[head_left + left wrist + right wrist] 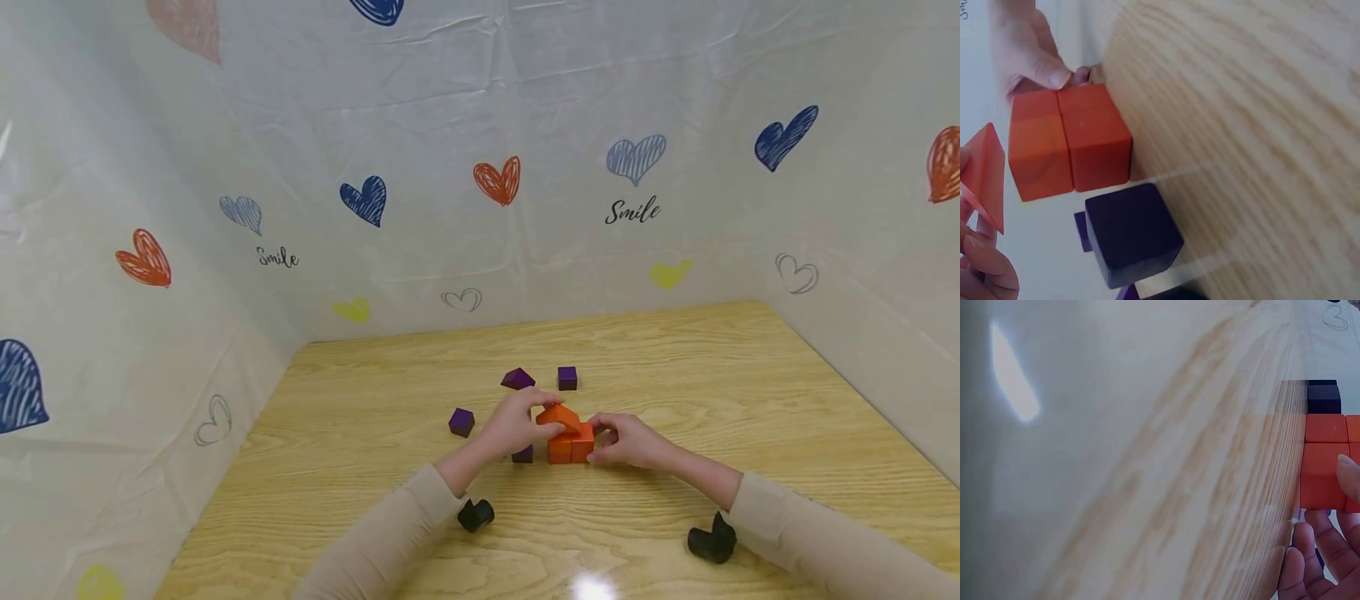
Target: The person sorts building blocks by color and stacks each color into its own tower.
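My left hand (517, 421) pinches an orange triangular block (558, 417) between thumb and fingers. In the left wrist view that triangular block (988, 178) is apart from the orange cubes (1069, 147), which stand against each other. At their right side is my right hand (633, 440). Its thumb (1349, 478) lies against the near face of the right-hand orange cube (1324, 475), while its fingers curve around the far side, partly hidden. A purple cube (1135, 234) stands just left of the orange cubes, half covered by my left hand in the head view.
Another purple cube (567, 378) and a purple triangular block (517, 378) lie farther back on the wooden table (390, 375). One more purple cube (461, 422) sits left of my left hand. Heart-printed white sheeting (420, 258) encloses the table's back and sides.
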`<state>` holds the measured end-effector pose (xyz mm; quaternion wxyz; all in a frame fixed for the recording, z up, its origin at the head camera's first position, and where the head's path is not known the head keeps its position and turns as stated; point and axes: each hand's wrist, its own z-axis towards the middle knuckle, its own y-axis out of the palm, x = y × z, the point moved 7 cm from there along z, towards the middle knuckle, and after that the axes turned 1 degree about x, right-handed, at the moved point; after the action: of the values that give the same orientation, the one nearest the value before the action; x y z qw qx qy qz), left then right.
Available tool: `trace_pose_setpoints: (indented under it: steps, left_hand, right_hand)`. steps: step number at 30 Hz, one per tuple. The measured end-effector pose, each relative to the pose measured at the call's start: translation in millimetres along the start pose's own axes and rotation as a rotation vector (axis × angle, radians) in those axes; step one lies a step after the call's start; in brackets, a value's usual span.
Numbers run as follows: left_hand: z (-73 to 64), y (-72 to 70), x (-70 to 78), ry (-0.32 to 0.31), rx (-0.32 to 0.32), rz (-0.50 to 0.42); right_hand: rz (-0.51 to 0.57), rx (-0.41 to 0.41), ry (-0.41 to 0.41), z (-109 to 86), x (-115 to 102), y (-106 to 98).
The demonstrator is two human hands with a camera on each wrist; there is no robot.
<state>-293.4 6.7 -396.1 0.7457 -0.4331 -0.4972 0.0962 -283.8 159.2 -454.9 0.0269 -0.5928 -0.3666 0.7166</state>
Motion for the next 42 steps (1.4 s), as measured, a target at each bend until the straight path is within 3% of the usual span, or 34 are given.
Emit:
trace_pose_setpoints:
  steps: [6, 13, 18, 28, 42]
  left_hand:
    - [-1.7, 6.7, 2.3, 0.010, 0.029, -0.031]
    - [0.0, 11.8, -0.7, -0.031, 0.041, -0.088]
    - [1.5, 14.3, -2.7, -0.043, 0.041, -0.086]
    - [0.3, 15.6, -2.6, -0.009, 0.058, -0.062]
    - [-1.4, 15.7, -2.4, -0.040, 0.042, -0.095]
  right_hand:
    - [0.018, -0.012, 0.010, -0.2, 1.1, 0.6]
    - [0.022, -0.013, 0.014, -1.3, -0.3, 0.2]
    - [0.031, -0.014, 0.024, -1.9, 0.1, -0.2]
    - [0.058, -0.015, 0.028, -2.9, -5.7, -0.4]
    - [0.028, -0.008, 0.036, -3.0, -3.8, 0.0]
